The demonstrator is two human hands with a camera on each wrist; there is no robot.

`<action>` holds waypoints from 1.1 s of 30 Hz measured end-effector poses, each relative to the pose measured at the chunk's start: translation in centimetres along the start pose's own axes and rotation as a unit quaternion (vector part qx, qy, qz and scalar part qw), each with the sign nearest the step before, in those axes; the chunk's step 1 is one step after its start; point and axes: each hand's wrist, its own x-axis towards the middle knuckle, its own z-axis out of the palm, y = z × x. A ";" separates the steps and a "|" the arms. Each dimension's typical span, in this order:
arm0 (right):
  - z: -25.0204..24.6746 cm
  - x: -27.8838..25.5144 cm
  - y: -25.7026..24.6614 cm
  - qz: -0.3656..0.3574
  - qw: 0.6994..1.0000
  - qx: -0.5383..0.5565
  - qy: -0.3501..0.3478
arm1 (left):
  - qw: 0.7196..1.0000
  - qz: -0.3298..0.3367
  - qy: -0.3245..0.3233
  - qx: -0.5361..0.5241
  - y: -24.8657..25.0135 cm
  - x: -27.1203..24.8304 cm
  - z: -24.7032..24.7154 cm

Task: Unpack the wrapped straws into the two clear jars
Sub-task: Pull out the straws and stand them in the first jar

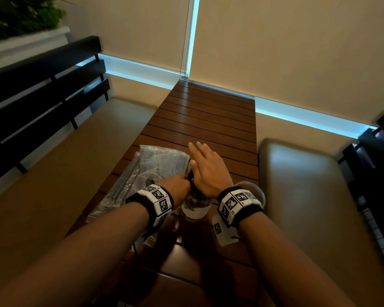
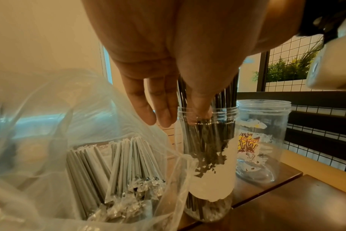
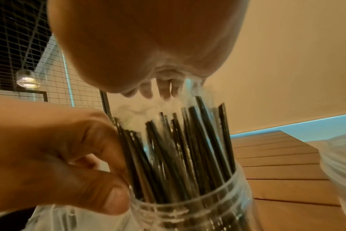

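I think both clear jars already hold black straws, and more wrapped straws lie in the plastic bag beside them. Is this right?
Not quite. Only one jar holds black straws. The second jar beside it is empty, as the left wrist view shows. The rest is right: more wrapped straws lie in the plastic bag beside them.

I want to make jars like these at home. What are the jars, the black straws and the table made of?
The jars look like clear plastic: see-through walls, a moulded screw thread at the rim; glass can't be ruled out. The black straws seem to be smooth plastic in thin, shiny film wrappers. The table looks like brown wood slats with a glossy coat that reflects light.
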 end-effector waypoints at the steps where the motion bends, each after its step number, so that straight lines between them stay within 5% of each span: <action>1: 0.1 -0.1 -0.2 -0.007 1.000 -0.007 -0.026 | 1.000 0.001 -0.006 0.005 0.1 -0.1 -0.1; 6: 0.5 -0.6 0.1 0.011 0.995 -0.010 -0.098 | 0.998 -0.007 0.039 0.039 -0.1 -1.6 -1.6; 9: -0.3 -0.6 -0.3 -0.011 0.999 0.042 0.023 | 0.993 -0.033 0.086 0.073 -1.8 -3.0 -3.0; 12: -1.0 -0.6 -2.3 -0.058 0.990 0.017 0.125 | 0.986 -0.113 0.025 0.117 -4.9 -3.9 -3.9; 15: -1.0 -0.2 -4.9 -0.116 0.991 0.045 0.040 | 0.981 -0.180 -0.004 0.067 -6.9 -4.7 -4.1; 20: 1.7 0.3 -8.2 -0.085 0.973 0.062 -0.205 | 0.973 -0.210 0.085 -0.047 -7.4 -5.4 -4.0; 28: 8.4 2.5 -9.8 0.135 0.966 0.084 -0.202 | 0.981 -0.109 0.149 -0.063 -5.4 -6.4 -6.4; 33: 8.0 1.4 -9.7 0.197 0.931 0.043 -0.303 | 0.985 -0.075 0.148 -0.050 -5.2 -7.7 -5.9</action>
